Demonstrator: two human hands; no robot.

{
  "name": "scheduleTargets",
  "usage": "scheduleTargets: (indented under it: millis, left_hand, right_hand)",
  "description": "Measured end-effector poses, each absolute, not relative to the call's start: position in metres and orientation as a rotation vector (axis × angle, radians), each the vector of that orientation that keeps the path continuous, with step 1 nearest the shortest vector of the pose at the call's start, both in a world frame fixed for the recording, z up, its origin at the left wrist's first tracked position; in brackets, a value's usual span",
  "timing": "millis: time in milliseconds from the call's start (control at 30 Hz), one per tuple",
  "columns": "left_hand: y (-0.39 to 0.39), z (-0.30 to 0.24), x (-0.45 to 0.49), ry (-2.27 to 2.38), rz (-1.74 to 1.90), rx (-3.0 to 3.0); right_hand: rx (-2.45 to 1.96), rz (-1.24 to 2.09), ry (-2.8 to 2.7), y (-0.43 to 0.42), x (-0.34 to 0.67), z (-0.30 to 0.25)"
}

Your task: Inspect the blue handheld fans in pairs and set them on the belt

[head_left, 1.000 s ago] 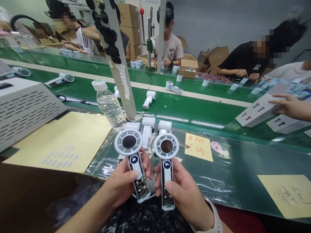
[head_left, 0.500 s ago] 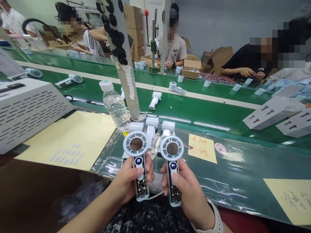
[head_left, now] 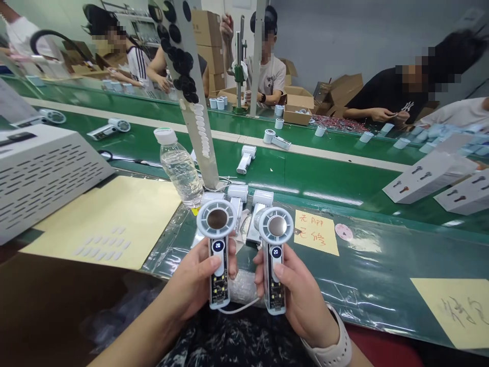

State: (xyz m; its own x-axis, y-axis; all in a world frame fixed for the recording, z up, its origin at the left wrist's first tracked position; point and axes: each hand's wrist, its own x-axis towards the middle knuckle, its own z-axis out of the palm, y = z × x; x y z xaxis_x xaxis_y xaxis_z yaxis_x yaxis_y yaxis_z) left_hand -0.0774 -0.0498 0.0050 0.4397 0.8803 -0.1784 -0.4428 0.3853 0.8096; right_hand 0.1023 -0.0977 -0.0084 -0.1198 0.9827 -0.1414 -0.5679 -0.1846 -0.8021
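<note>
My left hand (head_left: pixel 194 283) is shut around a handheld fan (head_left: pixel 217 239) with a white ring head, a clear body showing a circuit board, and a small round display reading 20. My right hand (head_left: pixel 294 288) grips a matching handheld fan (head_left: pixel 274 244), whose display also reads 20. Both fans stand nearly upright, side by side and apart, their lower ends just below my fingers. A thin white cable (head_left: pixel 239 309) curves from the base of the left fan toward the right one.
Several white fans (head_left: pixel 237 201) lie just beyond my hands on the green conveyor belt (head_left: pixel 328 191). To the left are a water bottle (head_left: pixel 179 171), yellow paper (head_left: pixel 103 224) and a grey perforated metal box (head_left: pixel 46 178). White product boxes (head_left: pixel 428 176) lie right; co-workers sit across the belt.
The right fan's display has gone from 84 to 20. That fan has moved closer to the left one, and the co-worker's hand at the right edge has gone.
</note>
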Motion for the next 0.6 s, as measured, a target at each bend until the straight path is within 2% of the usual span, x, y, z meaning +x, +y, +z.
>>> scheduleTargets:
  millis: [600]
  left_hand:
    - [-0.0530,0.0007,-0.0745,0.595,0.893,0.895]
  right_hand:
    - [-0.769,1.635,-0.699,-0.0981,0.1062,-0.0103]
